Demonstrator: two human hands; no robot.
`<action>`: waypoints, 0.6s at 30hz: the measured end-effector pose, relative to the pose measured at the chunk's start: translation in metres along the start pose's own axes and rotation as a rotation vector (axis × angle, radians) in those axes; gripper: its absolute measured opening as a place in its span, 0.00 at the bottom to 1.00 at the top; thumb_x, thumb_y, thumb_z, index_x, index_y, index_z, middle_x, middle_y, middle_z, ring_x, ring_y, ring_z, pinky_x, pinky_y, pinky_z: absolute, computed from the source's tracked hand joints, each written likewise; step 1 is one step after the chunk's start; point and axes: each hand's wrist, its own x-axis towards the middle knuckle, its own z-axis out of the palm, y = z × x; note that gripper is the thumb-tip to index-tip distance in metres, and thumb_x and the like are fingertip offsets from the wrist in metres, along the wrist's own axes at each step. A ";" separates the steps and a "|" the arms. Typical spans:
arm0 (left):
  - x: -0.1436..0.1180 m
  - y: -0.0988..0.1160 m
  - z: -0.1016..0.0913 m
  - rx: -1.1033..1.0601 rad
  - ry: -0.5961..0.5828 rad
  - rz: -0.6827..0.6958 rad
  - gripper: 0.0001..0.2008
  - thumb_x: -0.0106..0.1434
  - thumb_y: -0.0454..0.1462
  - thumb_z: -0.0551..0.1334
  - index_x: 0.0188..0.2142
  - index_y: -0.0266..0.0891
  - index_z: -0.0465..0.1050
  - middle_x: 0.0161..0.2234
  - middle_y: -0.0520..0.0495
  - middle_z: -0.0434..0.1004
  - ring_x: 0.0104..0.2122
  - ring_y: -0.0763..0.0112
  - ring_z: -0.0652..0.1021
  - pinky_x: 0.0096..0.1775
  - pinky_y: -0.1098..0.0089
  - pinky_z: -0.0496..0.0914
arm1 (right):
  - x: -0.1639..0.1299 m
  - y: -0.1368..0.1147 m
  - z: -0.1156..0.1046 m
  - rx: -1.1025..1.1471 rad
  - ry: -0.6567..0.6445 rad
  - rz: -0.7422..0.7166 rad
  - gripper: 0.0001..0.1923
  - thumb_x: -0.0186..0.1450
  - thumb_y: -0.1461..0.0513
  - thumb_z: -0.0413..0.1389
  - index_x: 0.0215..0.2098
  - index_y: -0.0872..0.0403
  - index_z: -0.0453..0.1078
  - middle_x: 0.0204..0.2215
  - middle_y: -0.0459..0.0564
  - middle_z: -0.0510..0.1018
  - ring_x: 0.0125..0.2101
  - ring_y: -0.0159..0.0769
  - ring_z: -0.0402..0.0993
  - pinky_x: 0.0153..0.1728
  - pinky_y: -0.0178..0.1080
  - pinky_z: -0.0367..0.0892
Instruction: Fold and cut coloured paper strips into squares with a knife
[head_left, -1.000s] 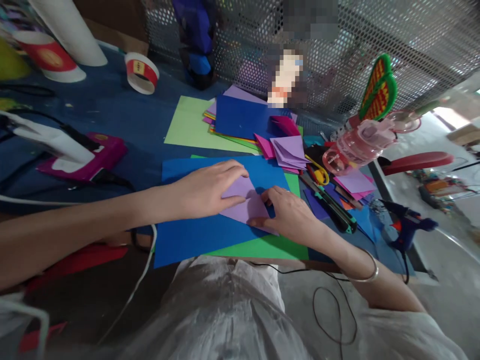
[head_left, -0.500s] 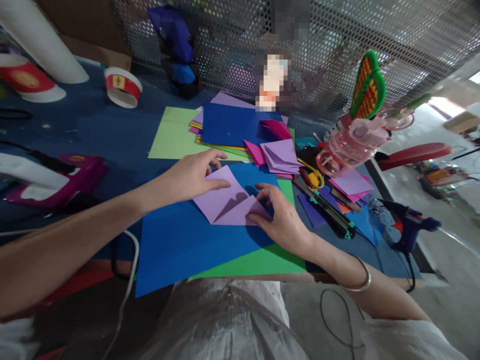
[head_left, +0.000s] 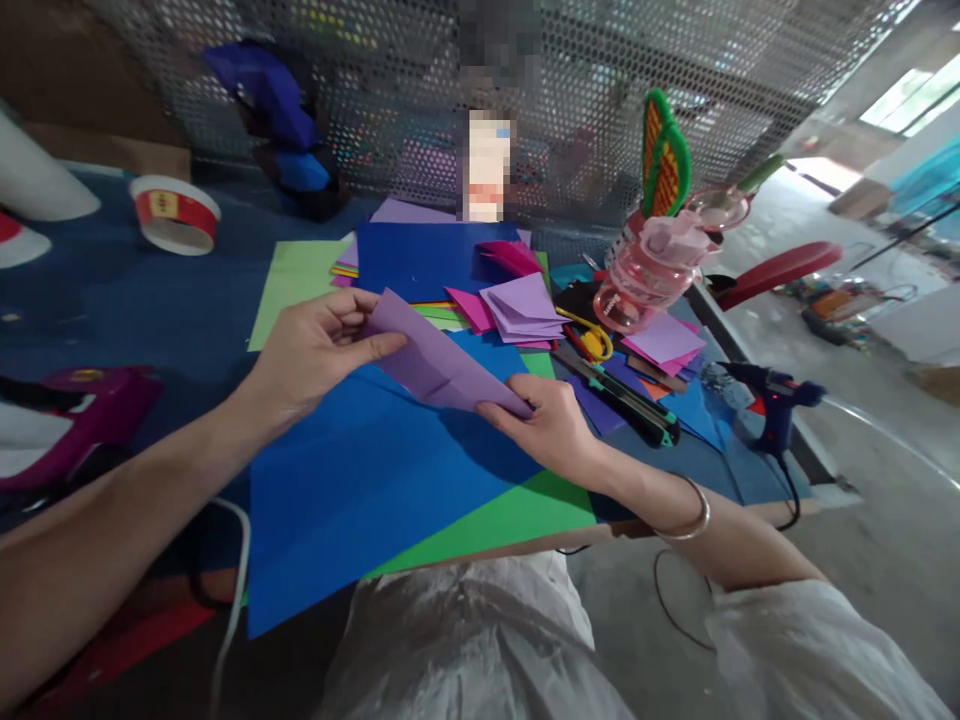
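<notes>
A sheet of lilac paper (head_left: 442, 365), folded into a long band with a crease near its middle, is held slanting above the blue sheet (head_left: 360, 490). My left hand (head_left: 319, 345) pinches its upper left end, thumb on the near face. At the lower right end, my right hand (head_left: 544, 415) grips the paper between thumb and fingers. Under the blue sheet lies a green sheet (head_left: 510, 515). Just behind the hands rests a small stack of folded lilac paper (head_left: 521, 308) beside folded pink pieces (head_left: 470, 310).
To the right lie a box cutter (head_left: 630, 405), yellow-handled scissors (head_left: 596, 343), a pink bottle (head_left: 649, 275) and a glue gun (head_left: 776, 400). A paper cup (head_left: 176, 215) stands back left, a purple power strip (head_left: 90, 420) nearer. A perforated metal screen (head_left: 405, 100) rises behind.
The lilac paper has been lifted off the blue sheet and is now folded into a narrow band. Both hands have closed on its ends. The camera view has shifted right.
</notes>
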 end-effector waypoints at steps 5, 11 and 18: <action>0.000 -0.012 0.009 -0.175 -0.121 -0.069 0.23 0.62 0.55 0.71 0.48 0.43 0.76 0.49 0.44 0.86 0.47 0.59 0.84 0.50 0.54 0.82 | 0.001 0.003 0.002 0.219 0.025 0.136 0.23 0.65 0.46 0.61 0.23 0.51 0.62 0.20 0.40 0.62 0.25 0.29 0.57 0.26 0.36 0.52; -0.025 -0.012 0.033 -0.089 -0.326 -0.066 0.19 0.59 0.54 0.75 0.35 0.41 0.81 0.31 0.51 0.87 0.31 0.63 0.84 0.35 0.61 0.83 | 0.002 0.000 0.002 0.472 -0.036 0.204 0.22 0.60 0.43 0.64 0.28 0.53 0.73 0.23 0.43 0.71 0.25 0.30 0.62 0.25 0.35 0.57; -0.035 -0.020 0.041 -0.004 -0.328 0.028 0.26 0.61 0.58 0.70 0.47 0.41 0.81 0.42 0.43 0.89 0.42 0.53 0.87 0.40 0.56 0.85 | -0.001 -0.002 0.004 0.571 -0.241 0.236 0.22 0.58 0.44 0.67 0.27 0.53 0.74 0.22 0.45 0.75 0.23 0.30 0.65 0.25 0.35 0.61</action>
